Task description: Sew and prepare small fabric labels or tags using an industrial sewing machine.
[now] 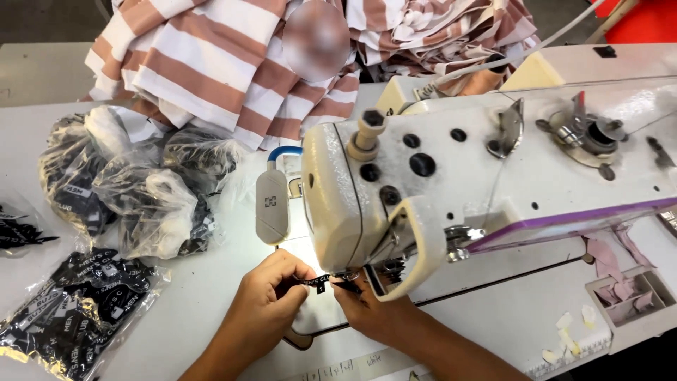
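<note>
The white worktop (211,282) carries everything in view. Largest on it is the cream sewing machine (493,169), its head reaching over the person's hands, with a small lamp (272,204) on a blue neck lighting the needle area. Behind it lies a heap of pink-and-white striped fabric (211,70). To the left sit clear plastic bags of black woven labels (134,190), one bag lying flatter at the near edge (70,310). A small grey tray of scraps (631,296) stands at the right.

The left hand (271,293) is curled nearly closed, thumb and forefinger pinching one end of a small black label (316,283). The right hand (370,310) is also mostly closed, its fingertips on the label's other end just beneath the presser foot (347,276). The label is stretched between the two hands, right at the needle.

Judging from this, the step goes well if the label is kept flat and taut, its edge squared to the foot, with fingertips kept to the sides of the needle's path rather than under it. Whether the foot is lowered onto the label cannot be told.
</note>
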